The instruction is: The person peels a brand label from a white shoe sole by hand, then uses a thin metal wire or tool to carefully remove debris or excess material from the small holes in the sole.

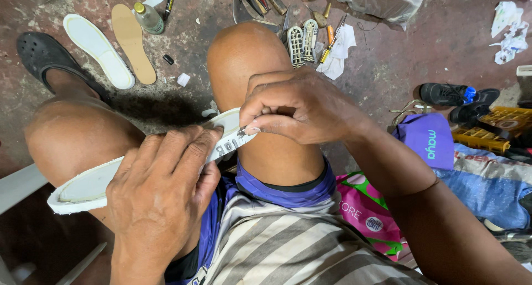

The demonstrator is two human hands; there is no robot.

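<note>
The right hand (299, 110) has its grip pinched tight on a small dark metal tool (242, 132), thumb and fingers closed about it, its tip against the edge of the white rubber shoe sole (88, 188). The left hand (160, 188) wraps closed over the sole's middle, pressing it across the bare knees. To my eye, good work here means keeping the sole braced firm and the tool low along the edge, away from the holding fingers. The tool's working end is mostly hidden; whether blade or awl I cannot tell. On the floor lie a tan flat insole (133, 41) and a white insole (97, 49).
</note>
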